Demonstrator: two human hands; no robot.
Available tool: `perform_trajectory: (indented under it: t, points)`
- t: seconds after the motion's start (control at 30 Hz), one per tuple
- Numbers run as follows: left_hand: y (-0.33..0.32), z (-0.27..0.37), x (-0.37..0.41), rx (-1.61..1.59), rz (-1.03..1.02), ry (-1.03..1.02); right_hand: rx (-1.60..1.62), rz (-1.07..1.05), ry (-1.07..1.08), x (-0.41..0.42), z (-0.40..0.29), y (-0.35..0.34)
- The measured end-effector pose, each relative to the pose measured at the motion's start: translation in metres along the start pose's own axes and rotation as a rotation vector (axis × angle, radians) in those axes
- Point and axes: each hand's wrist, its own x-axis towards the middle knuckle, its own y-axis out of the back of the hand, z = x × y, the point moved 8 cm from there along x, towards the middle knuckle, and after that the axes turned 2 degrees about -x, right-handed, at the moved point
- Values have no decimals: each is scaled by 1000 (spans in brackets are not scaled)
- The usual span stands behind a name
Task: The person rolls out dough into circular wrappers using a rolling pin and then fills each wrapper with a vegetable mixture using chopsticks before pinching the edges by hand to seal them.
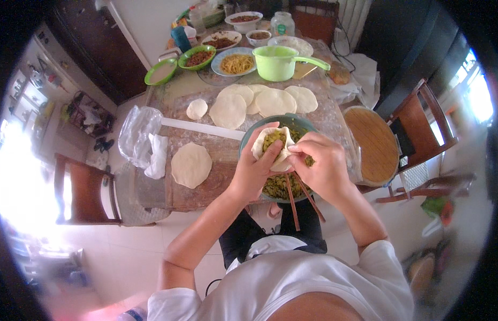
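A round dough wrapper (pixel 289 145) cups a yellow-green chopped filling (pixel 273 138). My left hand (pixel 255 160) holds it from below and the left, its thumb pressing on the filling. At the wrapper's right edge, the fingertips of my right hand (pixel 323 162) pinch the dough rim. Beneath both hands stands a green bowl (pixel 245 140) of the same filling, partly hidden by them. A pair of wooden chopsticks (pixel 292 204) leans out over the bowl's near rim.
Flat dough rounds (pixel 275 102) overlap on the floury table (pixel 200 156); another round (pixel 191 165) lies left, near a plastic bag (pixel 140 132) and a white rod (pixel 204 127). Behind are a green ladle-like pot (pixel 275 64), a noodle plate (pixel 237 63) and several food bowls. A round wooden board (pixel 371 144) is right.
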Motion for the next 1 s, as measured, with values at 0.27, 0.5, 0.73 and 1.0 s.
perform_trajectory:
  t: [0.27, 0.5, 0.73, 1.0]
  points:
    - [0, -5, -2, -190, -16, 205, -40, -54, 13, -4, -2, -5]
    - [5, -9, 2, -28, 5, 114, 3, 13, -46, -6, 1, -1]
    - [-6, 14, 6, 417, -207, -93, 43, 35, -136, -15, 14, 7]
    - [-9, -11, 3, -8, 118, 252, -156, 72, 172, -17, 5, -4]
